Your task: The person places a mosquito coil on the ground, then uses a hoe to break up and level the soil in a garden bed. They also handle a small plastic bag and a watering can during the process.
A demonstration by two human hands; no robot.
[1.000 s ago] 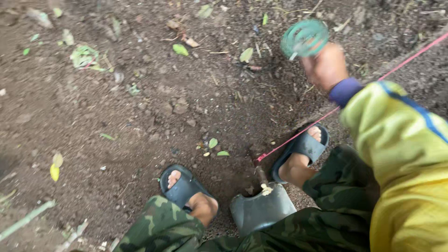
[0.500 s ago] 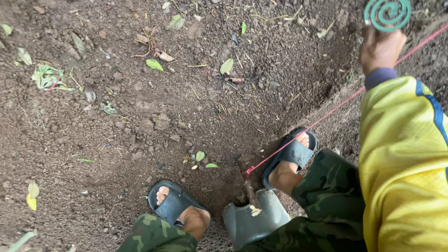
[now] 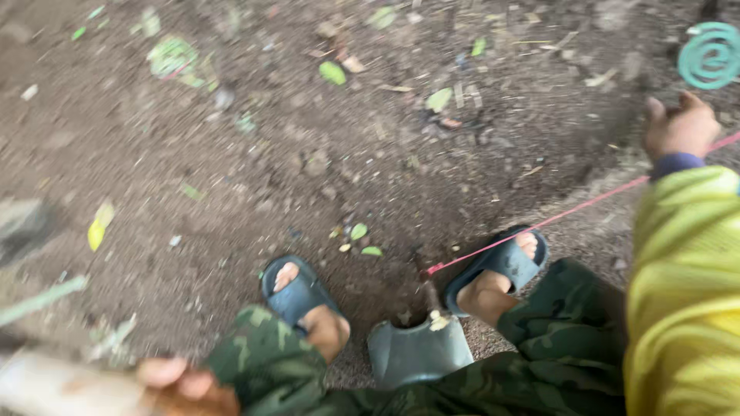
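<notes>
The right hand [image 3: 678,127] is raised at the upper right, knuckles up and fingers curled loosely; whether it pinches anything cannot be told, as the fingertips are turned away. Just above it, touching or nearly so, sits a green spiral coil [image 3: 711,54]. A taut pink string [image 3: 539,223] runs from below that hand's wrist down and away to a small stake in the soil between the 2 feet. The arm wears a yellow sleeve [image 3: 682,293] with a dark blue cuff.

The left hand [image 3: 181,381] is low at the bottom left, blurred, its fingers wrapped around a pale wooden handle [image 3: 62,385] that leads off to the left edge.

Between the 2 hands lies bare dark soil [image 3: 254,192] scattered with green and yellow leaves. Below the right hand — closer to the body — the feet stand in blue-grey slide sandals [image 3: 297,293], with camouflage trousers [image 3: 563,339] over the knees. A grey curved blade [image 3: 416,350] rests on the ground between the feet, just beside the stake end of the string.
</notes>
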